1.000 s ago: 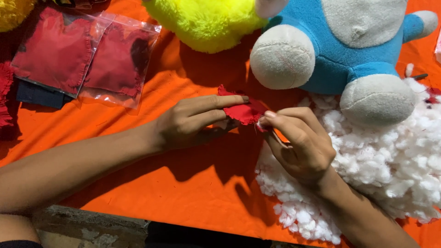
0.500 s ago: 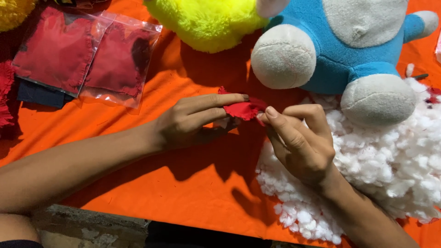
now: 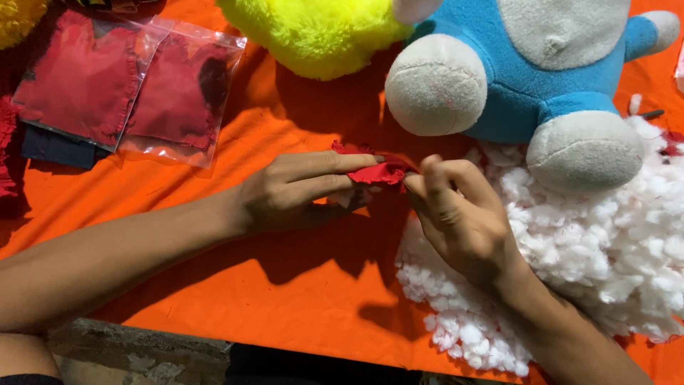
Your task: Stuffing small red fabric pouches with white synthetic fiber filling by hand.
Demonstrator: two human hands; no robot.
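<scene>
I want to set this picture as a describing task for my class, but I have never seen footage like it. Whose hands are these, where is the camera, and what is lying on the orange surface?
The camera sits on a person's head and looks down at their own two bare hands; there is no machine. The left hand and the right hand pinch a small red piece of fabric between their fingertips, above an orange cloth that covers the surface. Under the right arm lies a heap of white stuffing. A blue and grey plush toy rests behind it, beside a yellow plush toy. At the upper left lie clear bags of red fabric pieces.
</scene>
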